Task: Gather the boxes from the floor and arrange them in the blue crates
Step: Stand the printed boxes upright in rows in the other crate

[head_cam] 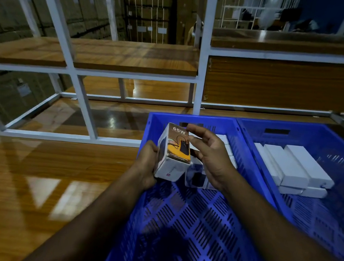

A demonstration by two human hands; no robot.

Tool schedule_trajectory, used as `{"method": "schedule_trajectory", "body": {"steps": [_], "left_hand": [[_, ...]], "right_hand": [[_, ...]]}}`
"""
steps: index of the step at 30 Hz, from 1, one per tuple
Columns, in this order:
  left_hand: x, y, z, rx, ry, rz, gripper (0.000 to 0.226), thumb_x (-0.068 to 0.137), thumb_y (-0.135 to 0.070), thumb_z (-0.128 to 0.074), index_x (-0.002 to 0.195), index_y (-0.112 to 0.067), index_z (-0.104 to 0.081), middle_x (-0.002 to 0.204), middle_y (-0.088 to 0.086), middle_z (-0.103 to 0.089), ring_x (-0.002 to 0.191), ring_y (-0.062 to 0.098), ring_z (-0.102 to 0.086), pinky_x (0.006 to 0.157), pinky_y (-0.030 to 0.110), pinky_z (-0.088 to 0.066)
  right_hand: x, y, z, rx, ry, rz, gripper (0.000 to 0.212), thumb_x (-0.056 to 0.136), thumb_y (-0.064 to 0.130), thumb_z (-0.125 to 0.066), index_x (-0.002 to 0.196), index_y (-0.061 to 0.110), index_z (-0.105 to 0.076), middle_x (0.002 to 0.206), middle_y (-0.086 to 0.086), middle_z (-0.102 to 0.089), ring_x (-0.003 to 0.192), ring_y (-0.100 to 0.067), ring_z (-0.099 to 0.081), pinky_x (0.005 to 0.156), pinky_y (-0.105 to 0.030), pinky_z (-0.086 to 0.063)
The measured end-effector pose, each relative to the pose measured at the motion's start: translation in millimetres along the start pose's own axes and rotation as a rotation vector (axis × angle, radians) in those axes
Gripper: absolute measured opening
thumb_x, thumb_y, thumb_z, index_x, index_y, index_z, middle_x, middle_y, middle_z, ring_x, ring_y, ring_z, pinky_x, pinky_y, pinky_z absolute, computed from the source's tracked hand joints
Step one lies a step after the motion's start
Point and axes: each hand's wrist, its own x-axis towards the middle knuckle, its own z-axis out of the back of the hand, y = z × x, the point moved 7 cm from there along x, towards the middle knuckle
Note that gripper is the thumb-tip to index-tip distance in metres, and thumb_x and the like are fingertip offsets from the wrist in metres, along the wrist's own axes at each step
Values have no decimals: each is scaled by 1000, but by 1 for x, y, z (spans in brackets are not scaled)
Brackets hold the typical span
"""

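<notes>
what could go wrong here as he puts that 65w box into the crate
The 65W box is held mainly by the left hand; the right hand is open beside it, so a loose grip could drop it. A second box sits tilted under the hands and may get knocked. The near blue crate holds white boxes at its far end, so careless placing could upset that row.
</notes>
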Motion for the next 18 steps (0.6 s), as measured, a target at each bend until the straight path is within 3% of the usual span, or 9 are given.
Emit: {"method": "schedule_trajectory", "body": {"steps": [2, 5, 7, 9, 11, 14, 18], "left_hand": [[5, -3, 2, 3, -37, -59, 40, 96, -26, -30, 118, -8, -59, 106, 25, -69, 92, 41, -65, 77, 47, -56], [0, -9, -2, 126, -47, -145, 37, 98, -20, -29, 108, -9, -63, 88, 16, -68, 78, 30, -63, 66, 34, -53], [-2, -13, -3, 272, -83, -214, 30, 95, -15, -34, 95, -9, -63, 84, 15, -68, 72, 25, -60, 61, 28, -48], [-1, -18, -5, 417, -110, -305, 30, 89, -16, -39, 107, -5, -60, 100, 16, -70, 78, 19, -59, 60, 27, -44], [-1, -18, -4, 458, -118, -308, 43, 89, -21, -42, 129, -9, -54, 121, 13, -68, 93, 18, -63, 72, 32, -52], [-6, -20, -4, 542, -138, -334, 40, 99, -14, -43, 139, -13, -45, 127, 8, -62, 113, 25, -62, 94, 37, -53], [2, -12, -1, 657, -109, -277, 40, 99, -10, -41, 138, -11, -45, 130, 12, -61, 114, 29, -60, 93, 38, -53]], "right_hand": [[1, -4, 0, -50, -7, -15, 38, 94, 16, -65, 132, 16, -58, 118, 3, -67, 104, -15, -69, 83, -30, -59], [2, -16, 0, -260, 32, -39, 66, 88, 27, -74, 146, 24, -43, 137, 5, -54, 118, -11, -59, 93, -35, -56], [3, -22, 1, -409, 74, -24, 79, 85, 24, -77, 150, 29, -34, 142, 6, -47, 121, -11, -55, 93, -30, -53], [6, -25, 2, -458, 105, -13, 83, 83, 14, -79, 150, 35, -34, 142, 5, -45, 113, -8, -59, 87, -23, -55], [10, -27, 4, -543, 137, 15, 85, 80, 12, -81, 148, 39, -36, 143, 3, -43, 118, -10, -57, 91, -28, -56], [17, -25, 1, -792, 173, 122, 80, 79, 16, -83, 145, 36, -43, 137, 3, -40, 125, -12, -47, 103, -32, -48], [30, -33, 0, -918, 183, 180, 63, 79, 5, -80, 135, 23, -57, 124, 6, -42, 122, -15, -49, 99, -21, -43]]}}
